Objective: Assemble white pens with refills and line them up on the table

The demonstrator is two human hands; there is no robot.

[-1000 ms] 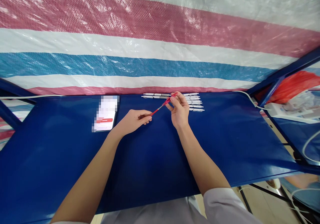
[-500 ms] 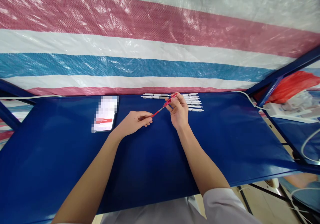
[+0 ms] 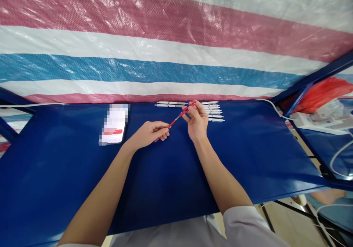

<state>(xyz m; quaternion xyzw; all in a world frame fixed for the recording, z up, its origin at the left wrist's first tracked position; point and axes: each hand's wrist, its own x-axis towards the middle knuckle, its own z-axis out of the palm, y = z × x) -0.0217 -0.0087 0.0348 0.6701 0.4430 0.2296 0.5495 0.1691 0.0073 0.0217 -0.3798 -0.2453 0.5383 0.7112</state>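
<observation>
My right hand [image 3: 198, 124] is closed around a red pen part [image 3: 188, 108], which slants up to the right between thumb and fingers. From its lower end runs a thin red refill [image 3: 173, 121] with a pale section near the pen part. My left hand [image 3: 154, 132] is closed, pinching the refill's lower end between thumb and fingertips. A bit of red [image 3: 156, 140] also shows beneath the left fingers; what it belongs to is mostly hidden. Behind my right hand lie several white pens [image 3: 215, 111] in a row, and a few more white pens [image 3: 168, 104] lie to its left.
A phone [image 3: 114, 125] with a lit, blurred screen lies left of my left hand on the blue table [image 3: 82, 181]. A striped plastic sheet [image 3: 165, 48] hangs behind. To the right are a red bag [image 3: 325, 92], a white cable [image 3: 271, 105] and blue frame bars [image 3: 317, 79].
The left fingers have shifted slightly up along the refill, and a bit of red now shows beneath them. My right hand keeps its grip. The camera view has shifted slightly.
</observation>
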